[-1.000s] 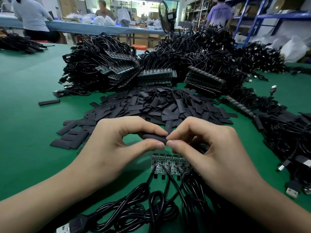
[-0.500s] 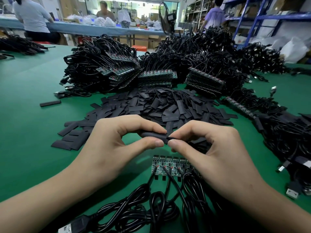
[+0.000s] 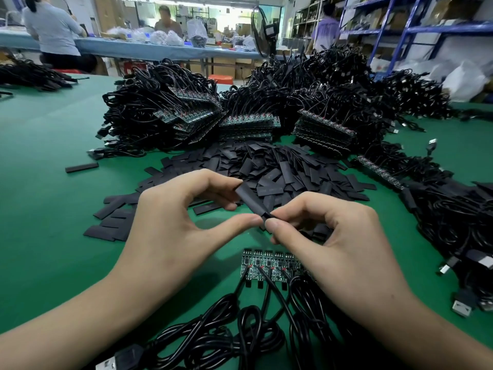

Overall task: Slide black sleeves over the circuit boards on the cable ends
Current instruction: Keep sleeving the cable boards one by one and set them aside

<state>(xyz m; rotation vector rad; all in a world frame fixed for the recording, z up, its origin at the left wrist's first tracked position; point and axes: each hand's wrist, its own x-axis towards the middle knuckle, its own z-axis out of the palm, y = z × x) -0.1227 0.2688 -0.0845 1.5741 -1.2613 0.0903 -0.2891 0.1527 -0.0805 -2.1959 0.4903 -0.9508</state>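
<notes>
- Both hands are up over the table (image 3: 40,182), working one black sleeve (image 3: 250,200) between them.
- Left hand (image 3: 170,222): forefinger on the sleeve's far end, thumb tip at its near end, clamped on it lengthwise.
- Right hand (image 3: 346,241): thumb and forefinger pinch the near end, right against the left thumb.
- The sleeve is tilted, far end high, and looks puffed rather than flat. I can't tell whether anything is inside it.
- My read: they're popping the mouth open before loading a board.
- To do it well: squeeze the folded edges, not the flat faces, so the mouth rounds out. Then feed the board in straight, free end first, and hold the cable close behind the board.
- Next targets: a row of bare circuit boards (image 3: 269,263) lies side by side just below the hands, their cables (image 3: 226,329) trailing toward the person.
- Sleeve stock: a loose sleeve pile (image 3: 280,166) just beyond the hands, easy reach.
- Behind that are stacked cable bundles (image 3: 160,108) with boards fanned out, and more cable heaped at right.
- Watch-outs: the near cables are looped over each other, so pulling one board could drag its neighbours. The right wrist covers the right end of the row.
- A USB plug (image 3: 461,307) lies at right and a stray sleeve (image 3: 82,167) at left, both out of the way.
</notes>
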